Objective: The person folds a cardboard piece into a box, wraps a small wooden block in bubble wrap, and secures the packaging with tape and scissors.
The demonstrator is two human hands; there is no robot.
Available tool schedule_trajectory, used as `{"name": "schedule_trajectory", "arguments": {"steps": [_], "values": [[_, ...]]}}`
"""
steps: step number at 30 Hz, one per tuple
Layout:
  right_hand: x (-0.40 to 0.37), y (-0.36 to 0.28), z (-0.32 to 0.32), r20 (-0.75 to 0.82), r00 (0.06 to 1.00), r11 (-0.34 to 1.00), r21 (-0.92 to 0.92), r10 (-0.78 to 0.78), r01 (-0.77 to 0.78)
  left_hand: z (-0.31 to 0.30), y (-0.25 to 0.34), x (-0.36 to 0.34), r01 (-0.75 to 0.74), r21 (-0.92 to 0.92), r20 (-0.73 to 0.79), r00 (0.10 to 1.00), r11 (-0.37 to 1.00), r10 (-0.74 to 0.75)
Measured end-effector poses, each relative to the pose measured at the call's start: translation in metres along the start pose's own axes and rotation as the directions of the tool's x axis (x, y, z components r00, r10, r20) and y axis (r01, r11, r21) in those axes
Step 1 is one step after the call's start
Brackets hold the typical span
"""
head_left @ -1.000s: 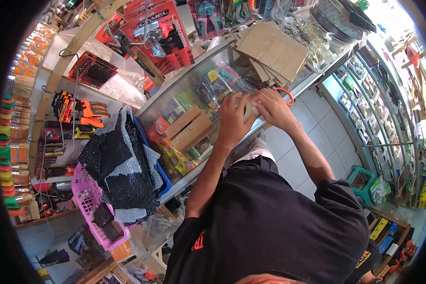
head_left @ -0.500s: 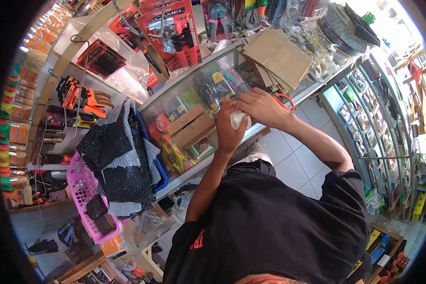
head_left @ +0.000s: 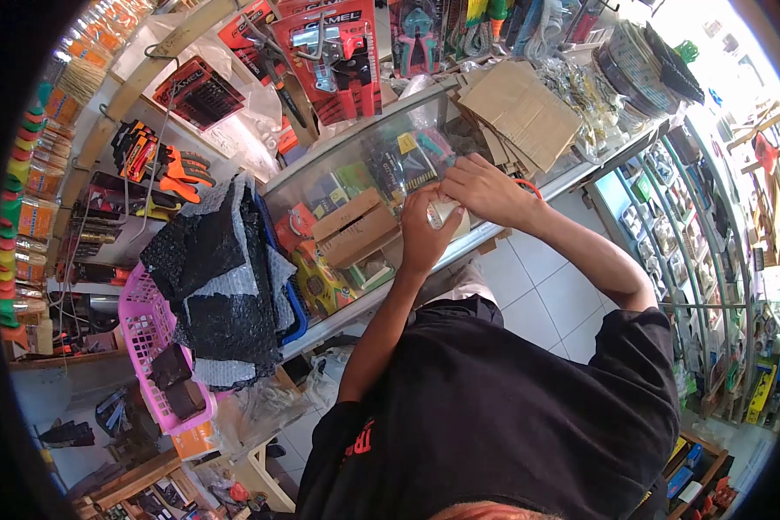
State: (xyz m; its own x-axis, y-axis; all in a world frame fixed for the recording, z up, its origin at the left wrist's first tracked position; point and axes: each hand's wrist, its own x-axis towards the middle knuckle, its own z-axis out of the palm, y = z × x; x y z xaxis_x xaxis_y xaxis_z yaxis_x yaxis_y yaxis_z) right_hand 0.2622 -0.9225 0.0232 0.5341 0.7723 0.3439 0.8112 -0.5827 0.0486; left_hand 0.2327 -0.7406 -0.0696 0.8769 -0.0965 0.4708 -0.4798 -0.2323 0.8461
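Over the glass counter, my left hand (head_left: pixel 426 232) is closed around a small whitish object (head_left: pixel 445 212), with its fingers and thumb pressed to the object's near side. My right hand (head_left: pixel 478 189) meets it from the right, its fingers bent over the top of the same object. Both hands touch each other there and cover most of the object, so its full shape is hidden. Left of the hands lies an open brown cardboard box (head_left: pixel 355 230). Flat brown cardboard sheets (head_left: pixel 524 113) are stacked beyond my right hand.
A pink basket (head_left: pixel 152 338) stands at the left beside black and silver bubble wrap (head_left: pixel 230 295). Packaged tools (head_left: pixel 338 61) hang at the top. Glass shelves (head_left: pixel 698 243) with small goods line the right. A tiled floor (head_left: pixel 537 295) shows below the counter.
The view has shifted slightly. My fingers have moved a little on the whitish object, and more of it shows between my hands. The orange-red loop by my right wrist is now mostly hidden.
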Motion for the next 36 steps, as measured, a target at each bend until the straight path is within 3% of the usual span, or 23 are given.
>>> {"name": "schedule_trajectory", "arguments": {"steps": [3, 18, 24, 27, 33, 36], "values": [[0.003, 0.001, -0.003, 0.033, 0.999, 0.999, -0.034, 0.015, -0.014, -0.005, -0.001, 0.001, 0.074, -0.002, 0.067, 0.995, 0.997, -0.074], [0.03, 0.005, -0.022, 0.083, 0.997, 0.995, -0.103, -0.009, 0.018, -0.012, -0.009, 0.012, 0.189, -0.057, 0.069, 0.98, 0.98, -0.185], [0.039, 0.011, -0.029, 0.154, 0.988, 0.998, -0.06, -0.001, 0.01, -0.017, -0.018, 0.02, 0.297, -0.124, 0.231, 0.937, 0.947, -0.263], [0.043, 0.014, -0.036, 0.165, 0.986, 1.0, 0.03, 0.0, -0.005, -0.016, -0.015, 0.027, 0.075, -0.124, 0.156, 0.986, 0.989, -0.055], [0.042, 0.019, -0.043, 0.167, 0.986, 0.994, 0.11, 0.0, -0.018, -0.021, 0.001, 0.038, 0.048, 0.022, 0.121, 0.991, 0.999, -0.051], [0.039, 0.021, -0.041, 0.177, 0.984, 0.991, 0.124, 0.029, -0.052, -0.018, -0.002, 0.04, 0.162, -0.065, 0.128, 0.98, 0.985, -0.153]]}}
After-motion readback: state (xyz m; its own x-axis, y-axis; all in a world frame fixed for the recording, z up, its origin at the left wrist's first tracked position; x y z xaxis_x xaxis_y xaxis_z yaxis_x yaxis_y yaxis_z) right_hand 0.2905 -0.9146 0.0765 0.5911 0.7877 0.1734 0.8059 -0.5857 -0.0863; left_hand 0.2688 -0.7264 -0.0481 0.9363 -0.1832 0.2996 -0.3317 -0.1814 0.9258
